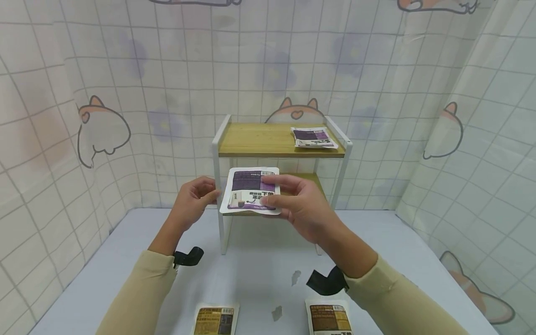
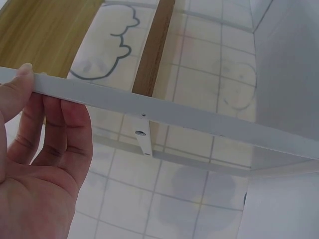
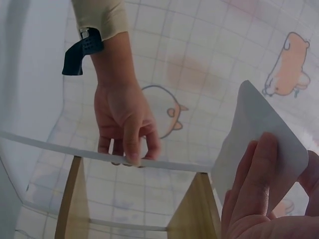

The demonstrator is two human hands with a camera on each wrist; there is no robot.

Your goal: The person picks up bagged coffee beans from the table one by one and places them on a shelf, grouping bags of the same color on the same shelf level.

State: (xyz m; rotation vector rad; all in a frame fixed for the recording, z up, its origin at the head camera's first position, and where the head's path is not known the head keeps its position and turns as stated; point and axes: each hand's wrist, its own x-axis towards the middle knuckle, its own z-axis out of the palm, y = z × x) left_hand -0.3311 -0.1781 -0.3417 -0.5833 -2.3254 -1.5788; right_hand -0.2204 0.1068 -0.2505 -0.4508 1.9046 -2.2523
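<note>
A flat white-edged packet with a purple label [image 1: 247, 190] is in my right hand [image 1: 307, 209], pinched at its right side between thumb and fingers. It is in front of a small two-tier shelf [image 1: 251, 139]. My left hand [image 1: 193, 202] grips the shelf's white left front post [image 2: 112, 99], thumb on one side and curled fingers on the other. In the right wrist view the packet's plain white back [image 3: 269, 129] shows, with fingers against it. Another purple packet [image 1: 314, 137] lies on the right of the wooden top board. The held packet hides part of the lower board [image 1: 311, 179].
Two brown-yellow packets lie at the table's near edge, one on the left [image 1: 215, 320] and one on the right [image 1: 328, 318]. Two small grey patches [image 1: 277, 313] mark the white table [image 1: 268, 265]. Gridded curtains with cartoon animals [image 1: 188, 70] surround the back and sides.
</note>
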